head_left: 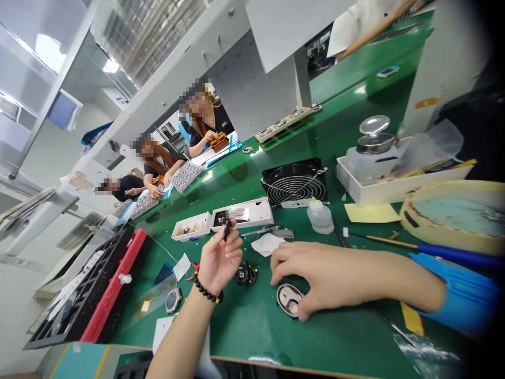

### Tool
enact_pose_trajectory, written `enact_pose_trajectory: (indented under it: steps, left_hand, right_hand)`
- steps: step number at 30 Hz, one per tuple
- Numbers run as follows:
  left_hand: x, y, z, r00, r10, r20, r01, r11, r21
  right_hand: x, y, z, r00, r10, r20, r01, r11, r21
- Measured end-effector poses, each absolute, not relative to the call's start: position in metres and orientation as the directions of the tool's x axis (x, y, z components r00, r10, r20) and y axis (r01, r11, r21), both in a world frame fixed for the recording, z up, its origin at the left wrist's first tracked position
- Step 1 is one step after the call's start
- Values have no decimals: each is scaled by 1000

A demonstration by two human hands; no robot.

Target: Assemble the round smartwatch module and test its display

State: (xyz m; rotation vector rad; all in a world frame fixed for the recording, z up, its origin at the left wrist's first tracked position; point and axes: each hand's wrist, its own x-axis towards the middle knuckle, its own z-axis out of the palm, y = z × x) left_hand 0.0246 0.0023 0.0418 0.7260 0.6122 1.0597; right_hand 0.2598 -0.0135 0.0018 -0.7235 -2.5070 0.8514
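My left hand [221, 258], a black bead bracelet at its wrist, pinches a small black part [226, 230] up above the bench. Lower right of it, my right hand [302, 268] reaches in from the side with thumb and fingers at the rim of a round watch case [289, 301] lying on the green bench. The case shows a pale inside with a dark curved strip. Between the hands sits a round black watch movement or module [245, 273]. A watch with a round face [172, 300] lies left of my left forearm.
A black fan [294, 184] and a white squeeze bottle [320, 217] stand behind my hands, near small white part trays [260, 213]. A round yellow tub [453, 210] sits right. A red-edged black rack [114, 284] stands left. Several people work along the bench.
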Motion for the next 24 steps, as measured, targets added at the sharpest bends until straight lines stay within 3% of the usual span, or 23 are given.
enact_pose_trajectory:
  steps: [8,11,20,24]
  left_hand:
    - [25,9,37,222,968,-112,-385,193,902]
    - [23,11,34,207,971,-120,-395,196,898]
    - [18,15,35,204,970,-136,-412,211,887]
    - [16,17,34,218,967,-129,-438,215,873]
  right_hand:
    - [261,-16,-3,-750,651,118,398,587,-705]
    - [257,-17,-2,-754,652,73,415,560,-717]
    - [259,-8,-3,-791,574,210,289,654,-699]
    - [266,-11,1,-802,583,131,327,612,-720]
